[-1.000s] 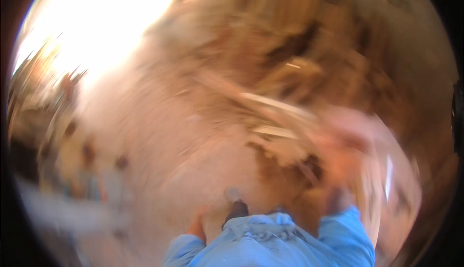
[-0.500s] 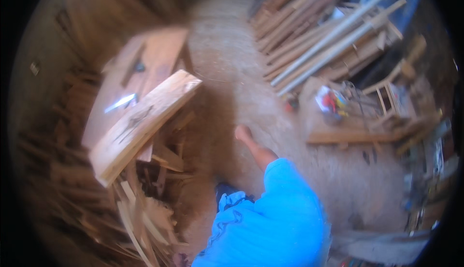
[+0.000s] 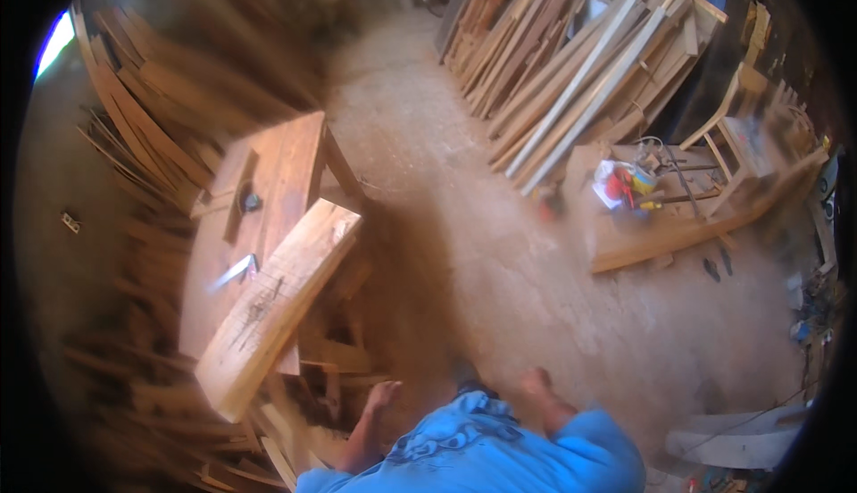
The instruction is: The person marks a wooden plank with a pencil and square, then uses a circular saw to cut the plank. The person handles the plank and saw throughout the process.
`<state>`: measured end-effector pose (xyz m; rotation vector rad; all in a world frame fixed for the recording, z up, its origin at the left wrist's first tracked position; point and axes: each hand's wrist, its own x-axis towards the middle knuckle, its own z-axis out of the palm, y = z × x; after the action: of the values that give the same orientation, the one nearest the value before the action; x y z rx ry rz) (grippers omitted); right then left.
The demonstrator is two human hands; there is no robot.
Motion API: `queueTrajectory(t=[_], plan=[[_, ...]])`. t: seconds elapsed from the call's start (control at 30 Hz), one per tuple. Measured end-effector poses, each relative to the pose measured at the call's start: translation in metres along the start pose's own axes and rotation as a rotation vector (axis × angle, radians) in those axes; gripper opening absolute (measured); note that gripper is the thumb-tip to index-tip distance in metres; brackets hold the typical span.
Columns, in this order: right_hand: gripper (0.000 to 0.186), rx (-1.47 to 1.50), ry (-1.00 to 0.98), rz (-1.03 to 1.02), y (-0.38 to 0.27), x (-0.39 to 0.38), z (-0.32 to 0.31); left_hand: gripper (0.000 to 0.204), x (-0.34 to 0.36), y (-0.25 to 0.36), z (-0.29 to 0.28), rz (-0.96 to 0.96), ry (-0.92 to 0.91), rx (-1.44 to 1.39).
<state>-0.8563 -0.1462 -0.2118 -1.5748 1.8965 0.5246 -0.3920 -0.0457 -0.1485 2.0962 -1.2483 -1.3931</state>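
My left hand (image 3: 385, 393) hangs low beside the near end of a wooden workbench (image 3: 295, 149), its fingers curled and no object showing in them. Over the bare floor to the right is my right hand (image 3: 536, 381), blurred, rounded like a loose fist, with nothing visible in it. A thick, rough wooden beam (image 3: 277, 301) lies slantwise on the bench's near edge, apart from both hands. Behind it rest a shiny metal square (image 3: 236, 272) and a small dark object (image 3: 252, 202), too blurred to name.
Long boards and pale poles (image 3: 589, 91) are stacked at the far right. A low work table (image 3: 643, 247) holds a red and yellow item (image 3: 622, 182) and a wooden frame. Sandals (image 3: 711, 269) lie on the floor (image 3: 518, 270). Planks (image 3: 152, 118) lean along the left wall.
My view has shifted, so the bench and beam sit lower in the picture. My left hand has come into view. My right hand has dropped back nearer my body.
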Motion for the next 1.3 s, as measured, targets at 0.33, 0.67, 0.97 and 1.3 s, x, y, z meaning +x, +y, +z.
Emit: queueTrajectory(t=[0.33, 0.67, 0.97, 1.3], plan=[[0.026, 0.74, 0.195, 0.157, 0.091, -0.059, 0.004, 0.041, 0.039, 0.023, -0.013, 0.062, -0.068, 0.251], [0.03, 0.38, -0.254, -0.266, -0.041, -0.091, 0.038, 0.026, -0.07, -0.186, -0.017, 0.375, 0.055, 0.28], [0.036, 0.499, -0.412, -0.537, -0.324, -0.08, -0.004, 0.018, -0.249, -0.342, -0.032, -0.522, 0.443, -0.16], [0.029, -0.619, -0.812, -1.685, -0.51, -0.025, -0.01, 0.016, -0.248, -0.278, 0.139, -0.989, 0.922, -0.184]])
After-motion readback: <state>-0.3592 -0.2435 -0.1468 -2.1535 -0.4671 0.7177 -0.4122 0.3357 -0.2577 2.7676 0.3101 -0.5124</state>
